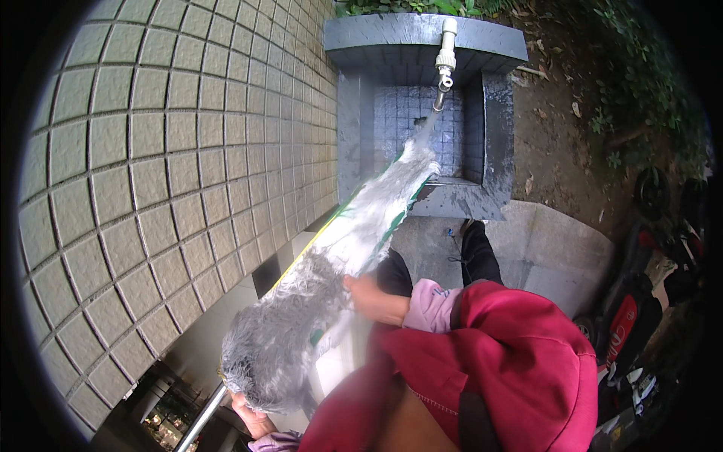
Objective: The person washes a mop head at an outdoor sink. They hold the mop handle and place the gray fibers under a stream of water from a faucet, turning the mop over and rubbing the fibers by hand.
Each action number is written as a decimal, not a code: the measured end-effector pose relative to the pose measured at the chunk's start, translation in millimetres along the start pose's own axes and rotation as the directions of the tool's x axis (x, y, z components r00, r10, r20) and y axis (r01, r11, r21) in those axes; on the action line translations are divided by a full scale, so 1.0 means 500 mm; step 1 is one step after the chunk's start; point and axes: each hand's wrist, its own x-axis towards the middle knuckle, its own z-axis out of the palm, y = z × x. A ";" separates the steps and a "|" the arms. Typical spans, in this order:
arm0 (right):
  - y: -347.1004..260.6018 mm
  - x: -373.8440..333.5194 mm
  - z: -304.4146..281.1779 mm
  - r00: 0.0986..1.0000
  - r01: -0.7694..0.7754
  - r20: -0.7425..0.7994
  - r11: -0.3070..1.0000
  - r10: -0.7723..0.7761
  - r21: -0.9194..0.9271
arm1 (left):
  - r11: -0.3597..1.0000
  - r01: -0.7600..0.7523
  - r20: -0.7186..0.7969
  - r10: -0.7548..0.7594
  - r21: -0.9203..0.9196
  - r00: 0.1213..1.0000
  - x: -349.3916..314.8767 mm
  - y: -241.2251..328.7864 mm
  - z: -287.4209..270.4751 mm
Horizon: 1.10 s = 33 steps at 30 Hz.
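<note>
A long flat dust mop (354, 230) with a shaggy white and grey pad and green edging slants from my lower left up to the sink. Its far end hangs over the basin, where water from the tap (446, 64) runs onto it. My right hand (369, 297) is closed on the pad's right edge, about midway along, with its fingertips partly lost in the fibres. At the near, darker grey end, my left hand (252, 414) grips the mop from below; most of its fingers are hidden. A metal pole (202, 418) sticks out beside that hand.
The grey tiled sink (497, 162) stands against a beige tiled wall (151, 173). Soil and plants (640, 68) lie to the right. Lower right, several dark and red wheeled objects (625, 316) crowd the edge. My feet are on a concrete slab (550, 245).
</note>
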 end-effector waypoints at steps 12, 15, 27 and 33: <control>-0.312 0.253 -0.342 0.977 0.214 -0.070 0.886 -0.203 0.412 | 0.912 0.216 0.207 -0.149 -0.350 0.967 0.164 -0.255 0.455; -0.335 0.286 -0.495 0.909 0.414 -0.156 0.876 -0.386 0.246 | 0.962 0.142 0.343 -0.056 -0.233 0.938 0.174 -0.246 0.602; -0.271 0.124 -0.344 0.830 0.028 0.365 0.686 -0.421 0.727 | 0.062 -0.998 0.986 0.166 0.019 0.029 0.266 -0.076 0.649; -0.332 0.131 -0.216 0.900 0.087 0.251 0.710 -0.357 0.699 | 0.165 -0.948 0.937 0.179 0.272 0.300 0.351 -0.076 0.547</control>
